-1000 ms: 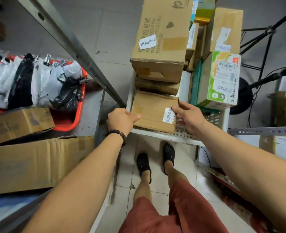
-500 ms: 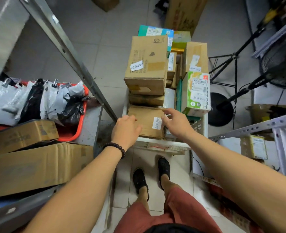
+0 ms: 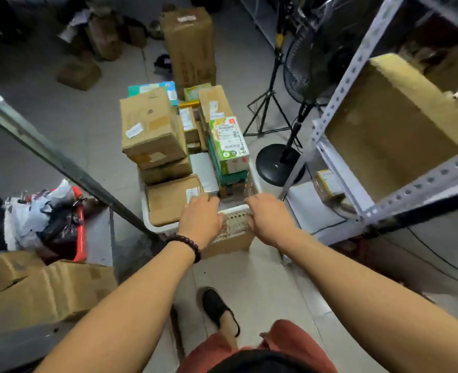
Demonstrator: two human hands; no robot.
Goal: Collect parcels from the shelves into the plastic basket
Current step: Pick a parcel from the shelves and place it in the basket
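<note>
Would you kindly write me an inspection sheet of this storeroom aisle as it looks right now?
Surface: grey tiled floor.
Job's things: white plastic basket stacked full of parcels, among them a large brown box, a green-and-white carton and a flat brown box nearest the hands.
Clutter: red tub of bagged parcels at left; loose boxes on the far floor.
Grippers: left hand and right hand both grip the basket's near rim.
Cables: black cable on the floor by the right shelving.
Surroundings: metal shelving at right; fan base and tripod beyond.
</note>
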